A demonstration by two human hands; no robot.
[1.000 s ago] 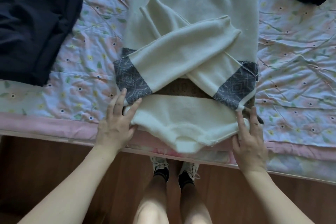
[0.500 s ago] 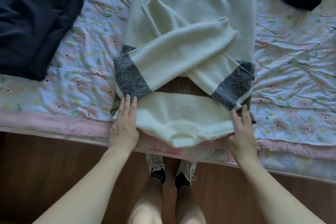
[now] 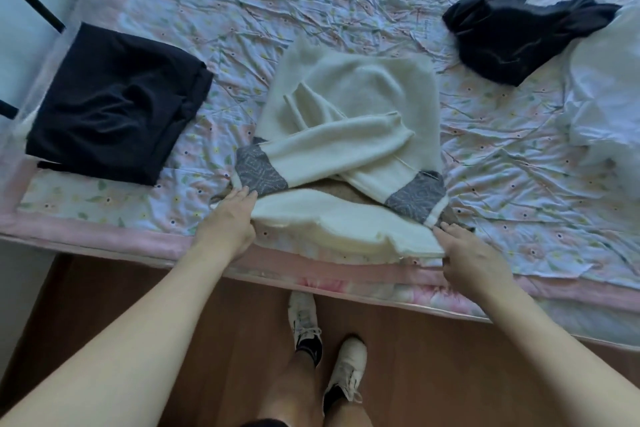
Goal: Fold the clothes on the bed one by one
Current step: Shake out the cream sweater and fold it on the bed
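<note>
Two hands, left hand (image 3: 228,225) and right hand (image 3: 474,253), hold cream sweater's (image 3: 353,121) hem.

The cream sweater (image 3: 349,121) under my hands is soft, fuzzy knit, with matt grey patterned cuffs (image 3: 261,172). The bed (image 3: 242,17) wears thin, crinkled floral cotton, the folded dark garment (image 3: 114,107) looks smooth and matt, and my floor (image 3: 214,329) is polished brown wood.

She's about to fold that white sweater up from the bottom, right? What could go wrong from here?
The crossed sleeves lie loose on the sweater, so lifting the hem may slide them apart. The hem hangs close to the bed edge; if the left hand or right hand loses it, it could slip toward the floor. An uneven lift would probably leave a crooked fold.
</note>
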